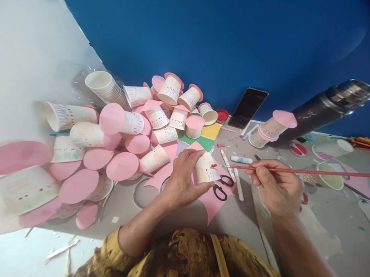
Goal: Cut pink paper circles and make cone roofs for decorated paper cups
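My left hand (pixel 185 175) is closed round a white paper cup (pixel 205 174) with faint drawn marks and a few red dabs on its side. In my right hand (pixel 274 185) is a long red paintbrush (pixel 312 172), held between thumb and fingers and pointing left. Its red-loaded tip is at the cup's side; whether it touches cannot be made out. Dark-handled scissors (pixel 220 190) lie just beyond and below the cup, over cut pink paper (pixel 211 206). White markers (pixel 228 165) lie to the right of the cup.
Several decorated cups with pink paper tops (pixel 158 115) crowd the left side. A stack of plain cups (pixel 104 85) stands behind. A phone (pixel 248 107) leans on the blue wall, beside a dark flask (pixel 318 112). Further right stands a greenish cup (pixel 330 177).
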Motion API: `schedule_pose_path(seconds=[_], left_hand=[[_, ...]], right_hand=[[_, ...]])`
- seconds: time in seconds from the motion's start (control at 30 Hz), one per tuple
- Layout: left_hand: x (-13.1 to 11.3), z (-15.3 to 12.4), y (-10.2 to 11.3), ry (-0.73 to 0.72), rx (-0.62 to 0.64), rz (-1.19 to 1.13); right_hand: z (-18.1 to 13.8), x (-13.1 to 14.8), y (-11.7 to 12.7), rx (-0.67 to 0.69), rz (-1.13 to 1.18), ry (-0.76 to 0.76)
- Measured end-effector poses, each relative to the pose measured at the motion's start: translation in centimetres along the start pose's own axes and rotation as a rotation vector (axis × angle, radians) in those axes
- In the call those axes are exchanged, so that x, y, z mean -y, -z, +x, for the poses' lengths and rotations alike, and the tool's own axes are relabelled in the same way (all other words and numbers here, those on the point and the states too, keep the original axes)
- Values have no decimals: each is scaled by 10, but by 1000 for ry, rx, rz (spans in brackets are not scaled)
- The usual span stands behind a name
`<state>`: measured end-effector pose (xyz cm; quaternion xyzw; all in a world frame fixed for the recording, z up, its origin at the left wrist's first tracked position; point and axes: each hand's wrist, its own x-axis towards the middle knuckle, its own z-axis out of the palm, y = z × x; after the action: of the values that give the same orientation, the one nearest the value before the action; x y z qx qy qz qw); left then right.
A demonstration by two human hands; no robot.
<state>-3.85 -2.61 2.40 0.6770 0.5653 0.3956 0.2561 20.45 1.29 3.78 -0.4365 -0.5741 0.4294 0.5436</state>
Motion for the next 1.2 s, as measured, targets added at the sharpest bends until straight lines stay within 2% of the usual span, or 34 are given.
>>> schedule_pose_path(seconds=[0.57, 0.7, 0.97, 1.2], left_hand=[[-1, 1, 0, 7, 14, -29], [-1, 0, 0, 2, 13, -26], [0, 0, -1, 8, 16, 32], [2, 1, -4, -35, 3, 75]], right_hand=[[-2, 0, 1, 53, -31, 32], [-3, 3, 0, 59, -97, 41], [-4, 12, 2, 25, -200, 142], [-7, 11, 3, 111, -292, 240]])
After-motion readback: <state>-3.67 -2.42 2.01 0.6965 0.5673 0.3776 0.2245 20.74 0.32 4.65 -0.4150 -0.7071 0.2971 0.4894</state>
